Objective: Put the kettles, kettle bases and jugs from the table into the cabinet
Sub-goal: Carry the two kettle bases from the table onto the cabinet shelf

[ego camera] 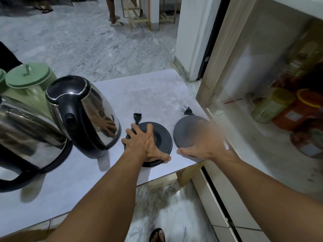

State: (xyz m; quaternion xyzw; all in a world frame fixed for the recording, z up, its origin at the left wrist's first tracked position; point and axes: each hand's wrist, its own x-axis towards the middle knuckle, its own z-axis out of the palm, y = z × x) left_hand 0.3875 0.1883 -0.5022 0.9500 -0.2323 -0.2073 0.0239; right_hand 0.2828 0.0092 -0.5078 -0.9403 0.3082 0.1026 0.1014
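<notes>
A: State the current step.

B: Pickup of the two kettle bases. The left hand (pixel 146 143) lies spread over the left base (pixel 158 143), fingers wide across its top and thumb at the near rim. It is in contact, but the base sits flat on the table (pixel 157 91), so no lift has begun.

A: And the right hand?

B: The right hand (pixel 203 144) is at the right base (pixel 187 132), thumb at the near rim, fingers toward the right side. It is blurred, so whether it has closed on the base cannot be told.

A: Location of the remaining items?

B: Both bases are near the right near corner of the table, just beside each other. Their plugs (pixel 136 116) lie on the far side of them. One steel kettle (pixel 83 116) stands left of the left base, a second kettle (pixel 26 137) is at the near left, and a green jug (pixel 29 79) is behind them.

A: Destination?

B: The cabinet (pixel 262 84) stands open on the right, just beside the table. Jars (pixel 272 105) occupy the far right part of its shelf; the near part appears free.

A: Requirements for the next move?

B: Close each hand on its rim, lift level, and carry right to the shelf. The cords will trail, so keep the plugs from snagging on the table edge or the cabinet frame.
</notes>
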